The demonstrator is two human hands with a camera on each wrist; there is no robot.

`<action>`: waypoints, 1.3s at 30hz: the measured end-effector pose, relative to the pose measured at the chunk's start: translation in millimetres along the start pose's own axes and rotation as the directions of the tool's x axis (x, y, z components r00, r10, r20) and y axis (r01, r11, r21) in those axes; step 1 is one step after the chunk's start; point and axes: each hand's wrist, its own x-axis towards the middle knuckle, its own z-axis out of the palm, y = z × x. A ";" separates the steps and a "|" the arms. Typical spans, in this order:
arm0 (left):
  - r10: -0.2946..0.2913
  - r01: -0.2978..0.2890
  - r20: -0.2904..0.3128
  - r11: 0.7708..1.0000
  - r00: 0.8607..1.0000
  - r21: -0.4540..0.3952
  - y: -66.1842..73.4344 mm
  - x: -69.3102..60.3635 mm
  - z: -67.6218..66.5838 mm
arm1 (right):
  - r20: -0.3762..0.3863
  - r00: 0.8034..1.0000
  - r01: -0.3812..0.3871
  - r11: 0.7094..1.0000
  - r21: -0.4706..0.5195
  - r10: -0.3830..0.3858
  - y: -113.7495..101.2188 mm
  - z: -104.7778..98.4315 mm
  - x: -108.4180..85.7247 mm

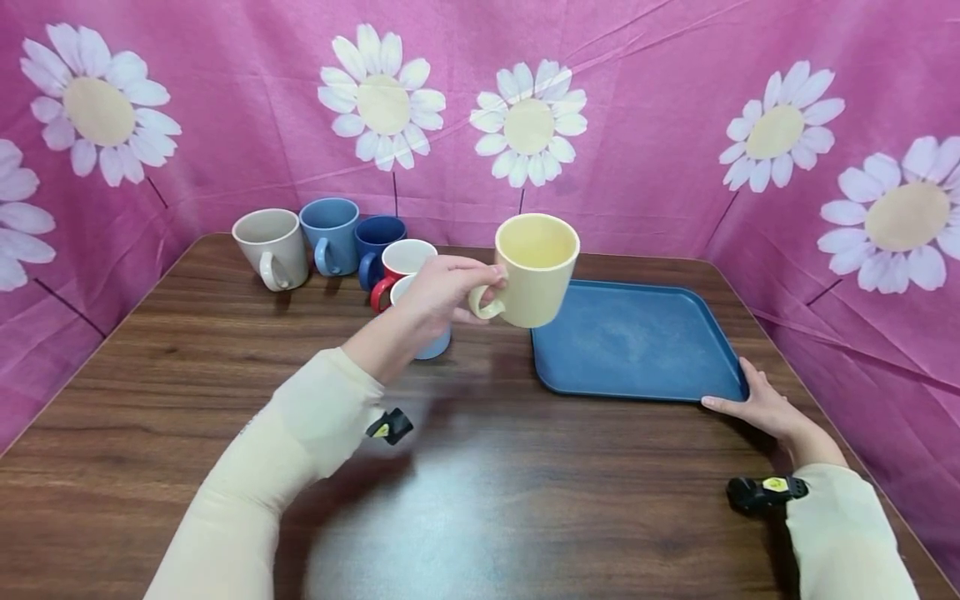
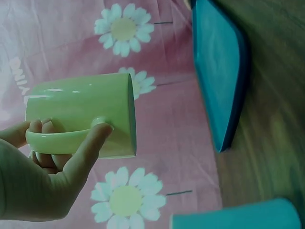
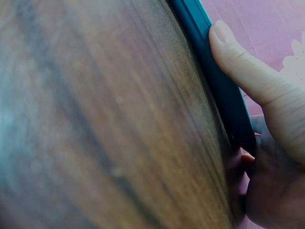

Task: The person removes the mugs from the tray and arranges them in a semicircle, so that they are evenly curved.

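My left hand (image 1: 442, 292) grips a pale yellow mug (image 1: 536, 275) by its handle. The mug is upright in the air, just left of and partly in front of a blue tray (image 1: 637, 346). In the left wrist view the thumb lies on top of the mug's handle (image 2: 62, 140), with fingers passing through it. At the tray's near right corner, my right hand (image 1: 765, 408) holds the edge. The right wrist view shows its thumb (image 3: 238, 57) against the tray's rim (image 3: 217, 88) and the other fingers around the corner, partly hidden.
At the back left of the wooden table (image 1: 450, 483) stand a grey mug (image 1: 273, 250), a light blue mug (image 1: 330, 233), a dark blue mug (image 1: 380, 237) and a red mug with white inside (image 1: 408, 257). A pale blue mug (image 1: 435, 346) is partly hidden behind my left hand. Pink flowered cloth (image 1: 637, 167) hangs behind.
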 end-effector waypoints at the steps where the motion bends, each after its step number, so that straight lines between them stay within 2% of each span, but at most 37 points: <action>1: 0.003 -0.003 0.000 1.000 1.000 0.010 2.6 -2.6 -5.0 | -0.001 1.000 0.002 1.000 -0.001 -0.002 -0.1 0.0 0.4; 5: 0.021 -0.021 -0.021 1.000 1.000 -0.018 12.0 -13.8 -26.4 | -0.006 1.000 0.013 1.000 0.003 -0.013 -1.1 0.1 2.0; 8: 0.039 -0.043 -0.043 0.996 0.998 -0.079 17.2 -21.1 -43.8 | -0.011 1.000 0.024 1.000 0.004 -0.024 -1.3 0.1 2.4; 13: 0.040 -0.060 -0.109 0.981 0.993 -0.184 23.6 -33.3 -75.1 | -0.009 0.999 0.034 0.999 0.001 -0.034 -0.9 -0.3 2.2; 17: 0.062 -0.091 -0.130 0.967 0.990 -0.236 26.9 -43.2 -100.8 | -0.011 1.000 0.024 1.000 -0.012 -0.024 -1.8 -0.9 2.1; 24: 0.131 -0.172 -0.166 0.948 0.977 -0.268 20.7 -60.5 -144.4 | -0.006 1.000 0.021 0.999 -0.025 -0.022 0.9 -0.6 1.9; 29: 0.139 -0.194 -0.201 0.937 0.970 -0.290 16.9 -71.3 -171.7 | -0.007 1.000 0.016 1.000 -0.023 -0.016 0.8 -1.6 0.4; 34: 0.110 -0.184 -0.196 0.893 0.974 -0.412 11.8 -79.2 -197.8 | -0.011 1.000 0.023 0.999 -0.035 -0.024 1.4 -1.3 1.0; 39: 0.099 -0.181 -0.194 0.864 0.976 -0.469 5.0 -88.8 -221.2 | -0.013 0.999 0.028 0.999 -0.031 -0.029 1.5 -0.4 2.8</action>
